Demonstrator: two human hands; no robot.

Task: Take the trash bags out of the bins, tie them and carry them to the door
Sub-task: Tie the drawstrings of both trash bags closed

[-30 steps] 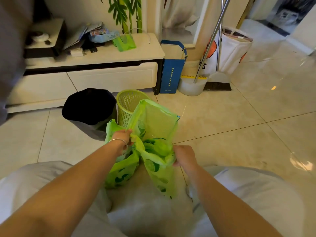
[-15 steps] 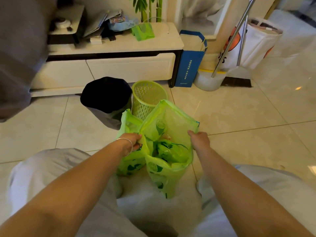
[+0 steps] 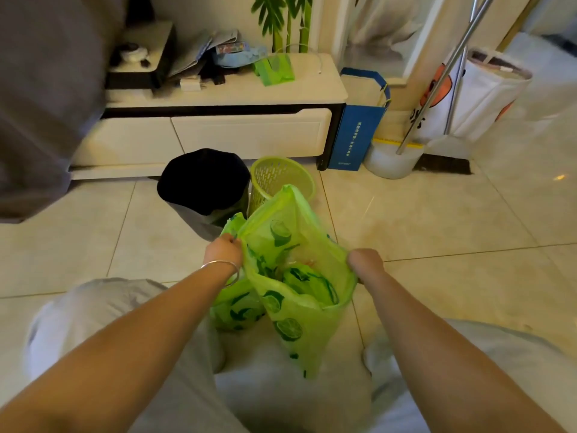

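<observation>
A low white media cabinet (image 3: 218,132) bounds the far side; open tiled floor (image 3: 437,220) lies rightward. A black-lined bin (image 3: 203,182) and green lattice plastic basket (image 3: 281,176) stand just beyond the translucent green lime-printed trash bag (image 3: 296,307), whose rim is gripped apart by the left hand (image 3: 223,250) and right hand (image 3: 365,264).

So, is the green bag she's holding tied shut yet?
No, the green bag gapes open, its rim held apart by the left hand and right hand.

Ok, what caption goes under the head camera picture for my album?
Both hands, left hand and right hand, hold open a green trash bag beside the green basket bin.
</observation>
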